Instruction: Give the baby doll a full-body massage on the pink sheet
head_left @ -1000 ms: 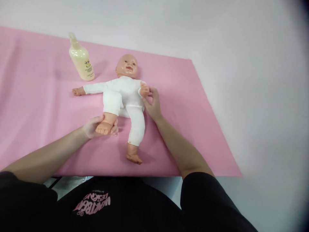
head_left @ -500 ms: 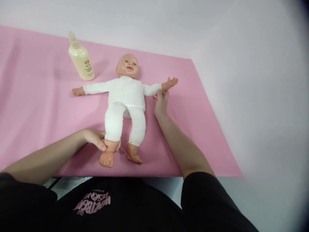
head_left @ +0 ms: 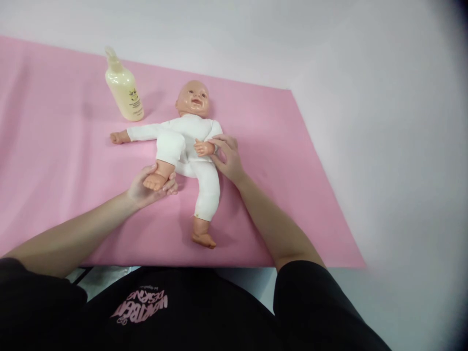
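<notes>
A baby doll [head_left: 188,127] with a white cloth body lies on its back on a pink mat [head_left: 274,161]. My left hand [head_left: 148,187] is closed around the ankle of the leg on the left, which is bent up with its knee over the belly. At the right side of the body, my right hand [head_left: 227,155] grips the doll's wrist and holds that arm folded across the chest. The other arm stretches out to the left, and the other leg rests straight towards me.
A pale yellow pump bottle [head_left: 126,92] stands on the mat left of the doll's head. The mat's near edge runs just in front of my black shirt [head_left: 183,312]. White wall [head_left: 365,97] rises behind and to the right.
My left hand has pushed the doll's leg up from straight to bent. The right hand has brought the outstretched doll arm inward across the chest.
</notes>
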